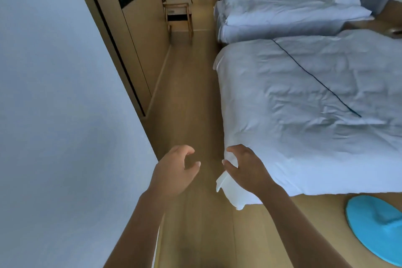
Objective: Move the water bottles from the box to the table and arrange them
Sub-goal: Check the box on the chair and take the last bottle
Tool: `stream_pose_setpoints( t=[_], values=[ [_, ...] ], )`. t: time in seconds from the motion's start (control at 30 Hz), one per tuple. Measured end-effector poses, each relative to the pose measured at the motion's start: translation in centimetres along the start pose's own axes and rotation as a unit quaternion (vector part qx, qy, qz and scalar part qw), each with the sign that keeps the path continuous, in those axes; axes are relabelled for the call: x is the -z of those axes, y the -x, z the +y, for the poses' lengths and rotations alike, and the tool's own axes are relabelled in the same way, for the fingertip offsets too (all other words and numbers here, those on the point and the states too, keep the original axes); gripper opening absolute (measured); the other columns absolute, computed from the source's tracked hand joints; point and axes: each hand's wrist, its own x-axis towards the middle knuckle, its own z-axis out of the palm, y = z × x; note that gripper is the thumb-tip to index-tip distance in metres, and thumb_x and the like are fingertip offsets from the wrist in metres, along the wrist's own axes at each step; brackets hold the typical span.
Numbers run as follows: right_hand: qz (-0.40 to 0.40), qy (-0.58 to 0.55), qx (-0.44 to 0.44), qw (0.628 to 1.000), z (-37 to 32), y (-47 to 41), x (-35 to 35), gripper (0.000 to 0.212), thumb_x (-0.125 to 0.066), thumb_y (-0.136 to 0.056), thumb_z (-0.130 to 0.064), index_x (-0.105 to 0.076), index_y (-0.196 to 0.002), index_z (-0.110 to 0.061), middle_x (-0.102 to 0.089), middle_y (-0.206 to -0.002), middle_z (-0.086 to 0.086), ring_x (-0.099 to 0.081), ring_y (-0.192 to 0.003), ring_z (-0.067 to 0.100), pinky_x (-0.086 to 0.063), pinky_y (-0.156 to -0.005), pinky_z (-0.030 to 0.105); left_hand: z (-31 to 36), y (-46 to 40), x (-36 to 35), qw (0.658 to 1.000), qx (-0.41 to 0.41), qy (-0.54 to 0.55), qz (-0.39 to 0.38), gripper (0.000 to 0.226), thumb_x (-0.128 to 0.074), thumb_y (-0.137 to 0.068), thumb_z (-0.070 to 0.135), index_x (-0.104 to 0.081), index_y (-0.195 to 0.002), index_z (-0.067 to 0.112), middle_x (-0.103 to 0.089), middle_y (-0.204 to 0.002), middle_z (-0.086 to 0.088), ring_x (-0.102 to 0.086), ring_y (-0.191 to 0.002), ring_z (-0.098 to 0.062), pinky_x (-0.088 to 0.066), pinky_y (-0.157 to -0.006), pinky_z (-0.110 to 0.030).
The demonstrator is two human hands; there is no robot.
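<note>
Both hands are held out over the floor point(195, 98), the left hand point(174, 169) and right hand point(245, 167) loosely curled and holding nothing. No bottles, box or bench show. The step looks like walking to fetch; next, find the box.

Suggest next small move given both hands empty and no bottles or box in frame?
Probably keep walking down the wood floor toward the chair at the far end. The left hand and right hand hang loosely curled holding nothing, and only the beds and wall show here.
</note>
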Motion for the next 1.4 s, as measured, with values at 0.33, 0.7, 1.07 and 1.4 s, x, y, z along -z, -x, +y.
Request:
stream_pose_setpoints(
  t=[0.33,0.7,1.07,1.4],
  values=[
    [-0.018,0.009,0.005,1.0,2.8,-20.2,-1.0,0.042,-0.049,-0.093,-0.041,-0.049,-0.13,-0.022,-0.049,-0.136,-0.006,-0.044,-0.125,0.011,-0.03,-0.097,0.018,-3.5,-19.9,0.1,1.0,0.005,-0.002,0.008,0.038,-0.057,-0.09,0.041,-0.052,-0.125,0.026,-0.054,-0.127,0.012,-0.051,-0.107,-0.003,-0.043,-0.089,-0.021],
    [-0.005,0.004,-0.016,1.0,1.4,-46.5,-1.5,0.042,-0.051,-0.094,-0.035,-0.049,-0.132,-0.017,-0.05,-0.133,-0.002,-0.046,-0.121,0.014,-0.029,-0.091,0.016,-8.8,-47.1,5.6,1.0,-0.004,-0.013,-0.016,0.036,-0.056,-0.09,0.04,-0.052,-0.123,0.025,-0.051,-0.121,0.012,-0.054,-0.1,-0.009,-0.048,-0.086,-0.033],
    [-0.044,-0.016,-0.032,0.998,5.5,-69.1,-3.1,0.044,-0.051,-0.093,-0.037,-0.048,-0.132,-0.017,-0.05,-0.133,0.0,-0.046,-0.12,0.017,-0.041,-0.097,0.028,-12.5,-69.0,4.3,0.999,0.021,-0.026,-0.031,0.036,-0.056,-0.09,0.039,-0.053,-0.123,0.024,-0.052,-0.121,0.01,-0.051,-0.1,-0.006,-0.043,-0.08,-0.026],
    [-0.027,0.004,0.009,1.0,11.0,-95.3,3.2,0.043,-0.051,-0.093,-0.038,-0.049,-0.13,-0.018,-0.052,-0.13,0.0,-0.048,-0.118,0.019,-0.041,-0.098,0.029,-10.1,-93.7,4.3,0.997,0.076,-0.018,-0.007,0.037,-0.057,-0.089,0.041,-0.052,-0.124,0.028,-0.052,-0.126,0.013,-0.053,-0.109,-0.008,-0.043,-0.085,-0.028]
  ],
)
